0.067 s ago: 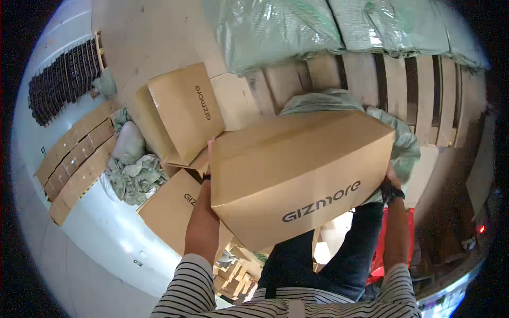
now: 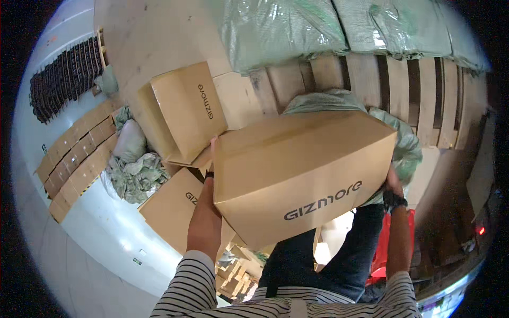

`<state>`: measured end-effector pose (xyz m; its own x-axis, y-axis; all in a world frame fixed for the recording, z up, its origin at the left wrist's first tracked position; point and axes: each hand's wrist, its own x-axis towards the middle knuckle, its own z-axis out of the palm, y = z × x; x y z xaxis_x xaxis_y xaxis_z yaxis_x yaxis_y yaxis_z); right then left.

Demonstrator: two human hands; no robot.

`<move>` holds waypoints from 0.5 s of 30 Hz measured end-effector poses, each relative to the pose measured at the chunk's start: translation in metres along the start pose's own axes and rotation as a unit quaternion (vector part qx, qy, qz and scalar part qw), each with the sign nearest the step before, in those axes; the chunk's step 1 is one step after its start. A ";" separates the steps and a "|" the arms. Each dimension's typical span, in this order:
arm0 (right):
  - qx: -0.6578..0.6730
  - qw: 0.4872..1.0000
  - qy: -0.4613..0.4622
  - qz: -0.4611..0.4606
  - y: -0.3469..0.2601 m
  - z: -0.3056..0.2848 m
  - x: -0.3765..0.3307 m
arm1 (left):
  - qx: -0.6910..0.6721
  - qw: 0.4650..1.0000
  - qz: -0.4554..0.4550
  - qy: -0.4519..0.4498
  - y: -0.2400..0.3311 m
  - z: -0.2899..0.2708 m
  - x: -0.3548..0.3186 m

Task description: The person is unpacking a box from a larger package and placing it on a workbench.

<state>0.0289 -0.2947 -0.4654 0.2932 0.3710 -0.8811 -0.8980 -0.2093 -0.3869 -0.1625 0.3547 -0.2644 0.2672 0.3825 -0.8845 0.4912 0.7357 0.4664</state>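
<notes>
Head view: we grasp the big carton [image 2: 302,164] with left hand [image 2: 213,146] and right hand [image 2: 392,183] (left mostly hidden) at opposite ends, presumably to balance its bulk, on our side of the slatted pallet [image 2: 397,87], another carton [image 2: 191,108] left of that pallet.

Hands [image 2: 214,144] [image 2: 393,181] partly hidden by carton [image 2: 305,164], green sacks [image 2: 392,29] cut off at top

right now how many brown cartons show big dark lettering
3: the held carton between left hand and right hand; the upper-left carton; the lower-left carton, partly behind the left forearm. Others may be hidden or turned away.
</notes>
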 end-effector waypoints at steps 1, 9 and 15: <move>-0.078 0.996 0.017 -0.036 -0.002 0.022 -0.009 | 0.007 1.000 0.002 0.008 0.010 -0.009 -0.006; 0.083 0.988 0.121 0.047 0.033 0.085 -0.052 | 0.031 1.000 0.002 0.000 0.026 -0.019 -0.010; 0.187 0.968 0.017 0.167 0.100 0.056 -0.037 | 0.055 0.998 -0.008 -0.009 0.034 -0.024 0.007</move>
<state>-0.0901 -0.2788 -0.4563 -0.0292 0.3069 -0.9513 -0.9987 0.0314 0.0407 -0.1636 0.3953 -0.2546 0.2730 0.3605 -0.8919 0.5834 0.6752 0.4515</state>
